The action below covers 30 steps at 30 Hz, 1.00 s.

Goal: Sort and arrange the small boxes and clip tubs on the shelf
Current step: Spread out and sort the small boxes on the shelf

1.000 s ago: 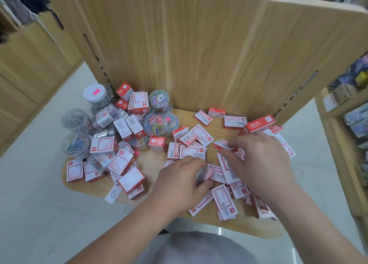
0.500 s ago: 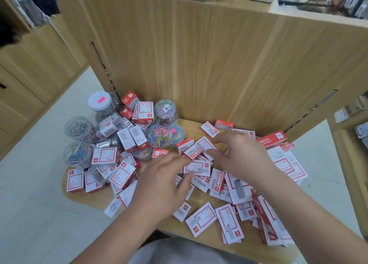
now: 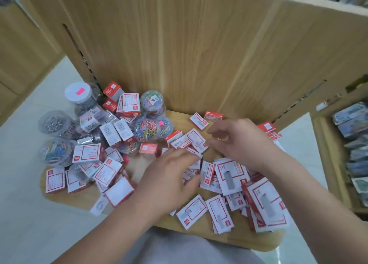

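Below, both hands, left hand point(image 3: 169, 176) and right hand point(image 3: 237, 142), spread loose over scattered red-and-white cardboard boxes point(image 3: 201, 140); about six clear plastic clip tubs point(image 3: 151, 128) crowd the wooden shelf point(image 3: 179, 118) on the left.

Head camera looks steeply down, close over the cluttered shelf point(image 3: 175, 222).
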Tool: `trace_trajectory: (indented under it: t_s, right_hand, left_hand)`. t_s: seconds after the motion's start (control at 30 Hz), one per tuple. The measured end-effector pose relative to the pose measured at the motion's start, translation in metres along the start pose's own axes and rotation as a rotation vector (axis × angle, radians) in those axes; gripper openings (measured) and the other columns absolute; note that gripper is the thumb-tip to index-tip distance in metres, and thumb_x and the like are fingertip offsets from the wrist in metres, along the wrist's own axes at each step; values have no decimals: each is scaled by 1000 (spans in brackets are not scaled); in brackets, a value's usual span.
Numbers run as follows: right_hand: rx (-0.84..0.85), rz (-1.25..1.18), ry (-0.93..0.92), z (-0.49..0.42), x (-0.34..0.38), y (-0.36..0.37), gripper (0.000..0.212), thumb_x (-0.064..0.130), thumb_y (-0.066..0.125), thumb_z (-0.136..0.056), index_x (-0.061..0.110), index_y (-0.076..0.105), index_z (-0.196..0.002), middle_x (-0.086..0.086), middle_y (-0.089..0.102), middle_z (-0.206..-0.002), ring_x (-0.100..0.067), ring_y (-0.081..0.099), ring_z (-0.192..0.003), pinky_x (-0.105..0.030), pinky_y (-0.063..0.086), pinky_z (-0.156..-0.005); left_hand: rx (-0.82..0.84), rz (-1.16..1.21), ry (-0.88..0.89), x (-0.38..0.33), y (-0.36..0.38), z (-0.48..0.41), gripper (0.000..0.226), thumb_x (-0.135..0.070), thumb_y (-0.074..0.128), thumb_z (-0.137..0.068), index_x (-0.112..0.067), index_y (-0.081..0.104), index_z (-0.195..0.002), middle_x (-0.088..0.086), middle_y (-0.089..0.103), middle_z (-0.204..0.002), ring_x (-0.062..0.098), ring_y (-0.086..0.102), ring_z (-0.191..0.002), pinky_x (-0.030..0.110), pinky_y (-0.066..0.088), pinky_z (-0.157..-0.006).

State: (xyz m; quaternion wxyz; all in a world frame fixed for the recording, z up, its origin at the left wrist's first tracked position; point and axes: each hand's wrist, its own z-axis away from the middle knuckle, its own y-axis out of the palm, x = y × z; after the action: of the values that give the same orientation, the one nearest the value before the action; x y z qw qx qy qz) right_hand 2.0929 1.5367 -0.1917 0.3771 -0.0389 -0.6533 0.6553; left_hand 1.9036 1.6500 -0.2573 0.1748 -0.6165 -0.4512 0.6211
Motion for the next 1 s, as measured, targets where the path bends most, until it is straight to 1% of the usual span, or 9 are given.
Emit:
trace_trajectory:
  t_s: [0.13, 0.23, 0.37, 0.47, 0.57, 0.63, 0.7, 0.8, 1.0]
  right_hand:
    - [-54, 42, 33, 34, 0, -5, 22, 46, 70, -89, 33, 74, -106, 17, 70, -91, -8, 64, -86, -33, 54, -77]
    - [-92, 12, 33, 51, 4, 1, 14, 48, 68, -90, 38, 71, -100, 20, 71, -93, -3, 66, -94, -34, 55, -77]
    - [-132, -22, 36, 61, 13, 16, 15, 39, 76, -86, 37, 74, -102, 18, 73, -100, -10, 68, -99, -40, 57, -79]
    - [-122, -30, 24, 62, 28, 24, 23, 41, 76, -87, 32, 75, -109, 16, 73, -109, -12, 67, -105, -40, 56, -85]
    - [-32, -47, -17, 64, 48, 37, 29, 45, 74, -88, 34, 73, -114, 18, 69, -116, -7, 64, -106, -34, 54, -89]
    - [42, -38, -30, 65, 61, 54, 35, 47, 74, -86, 36, 70, -119, 19, 64, -119, -7, 60, -109, -33, 52, -89]
    - [112, 21, -29, 65, 74, 74, 49, 54, 76, -82, 38, 64, -127, 18, 56, -125, -8, 56, -117, -31, 49, -89]
    - [194, 100, 1, 67, 87, 102, 80, 62, 80, -69, 37, 51, -140, 12, 41, -132, -14, 46, -127, -33, 49, -88]
    - [57, 120, -12, 68, 78, 130, 65, 47, 86, -69, 22, 67, -126, -1, 46, -125, -28, 53, -116, -41, 52, -82]
  left_hand:
    - [253, -197, 121, -17, 33, -14, 81, -62, 67, -71, -29, 50, -143, -10, 58, -135, 21, 43, -124, 42, 43, -99]
    - [188, -182, 96, -15, 34, -15, 67, -58, 68, -78, -26, 56, -135, -8, 63, -123, 21, 45, -120, 45, 44, -99]
    - [80, -78, 47, -13, 12, 10, 69, -54, 68, -83, -21, 54, -141, -2, 53, -146, 21, 47, -135, 38, 45, -111]
    - [-78, -131, 30, -5, -12, 47, 41, -39, 75, -86, -20, 70, -121, -2, 64, -129, 23, 60, -118, 39, 55, -94]
    - [-223, -294, -38, 15, -43, 86, 24, -30, 77, -85, -20, 74, -107, -4, 68, -110, 25, 63, -97, 39, 55, -77]
    - [-255, -344, -171, 24, -59, 109, 29, -31, 80, -81, -24, 73, -108, -5, 65, -103, 26, 65, -89, 37, 55, -64]
    - [-186, -351, -307, 31, -62, 123, 49, -35, 88, -71, -32, 66, -115, -8, 60, -104, 23, 67, -88, 33, 51, -52]
    - [-89, -380, -321, 41, -51, 133, 63, -37, 85, -71, -37, 57, -128, -8, 53, -110, 21, 64, -94, 32, 48, -46]
    - [-188, -358, -299, 59, -45, 138, 55, -37, 74, -82, -28, 58, -133, -4, 55, -109, 25, 64, -93, 34, 49, -48]
